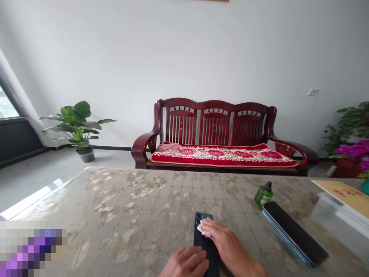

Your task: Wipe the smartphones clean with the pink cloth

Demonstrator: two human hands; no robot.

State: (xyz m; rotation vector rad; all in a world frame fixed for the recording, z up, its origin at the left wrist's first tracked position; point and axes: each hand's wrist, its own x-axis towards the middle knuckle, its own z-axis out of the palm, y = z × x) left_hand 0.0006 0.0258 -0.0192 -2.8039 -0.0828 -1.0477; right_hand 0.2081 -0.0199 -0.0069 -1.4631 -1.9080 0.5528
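A dark smartphone (pixel 211 256) lies back side up on the table, its camera lenses at the far end. My left hand (pixel 186 262) rests on the phone's lower left side, fingers bent over and gripping it. Pressed against the upper back, just below the lenses, is a small pale pink cloth (pixel 204 231). The closed fingers of my right hand (pixel 226 240) hold that cloth from the right side. Part of the phone is hidden under both hands.
A green bottle with a black cap (pixel 263 194) stands right of the phone, beside a stack of dark phones (pixel 294 232). A clear plastic box (pixel 331 219) and a tan printed folder (pixel 343 194) lie farther right. Beyond the patterned table (pixel 138 207) is a wooden bench (pixel 216 123).
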